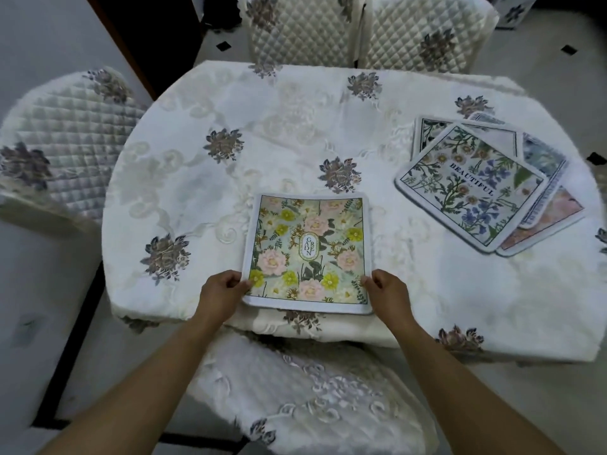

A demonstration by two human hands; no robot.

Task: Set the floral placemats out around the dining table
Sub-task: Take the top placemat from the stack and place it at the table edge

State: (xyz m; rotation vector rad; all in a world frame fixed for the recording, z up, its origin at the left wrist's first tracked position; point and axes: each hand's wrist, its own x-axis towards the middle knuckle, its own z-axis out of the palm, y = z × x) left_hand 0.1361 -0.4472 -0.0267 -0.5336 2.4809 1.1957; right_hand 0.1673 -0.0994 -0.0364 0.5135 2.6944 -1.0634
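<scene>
A square floral placemat (308,247) with pink and yellow flowers and a "GARDEN" label lies flat at the near edge of the dining table (203,178). My left hand (221,292) pinches its near left corner. My right hand (387,292) pinches its near right corner. At the right side of the table sits a loose stack of placemats (473,185); the top one reads "BEAUTIFUL" with blue and white flowers, and others peek out beneath it.
The table wears a white embroidered cloth with grey flower motifs. Quilted covered chairs stand around it: one at the left (62,142), two at the far side (302,31) (423,34), and one right below me (312,395).
</scene>
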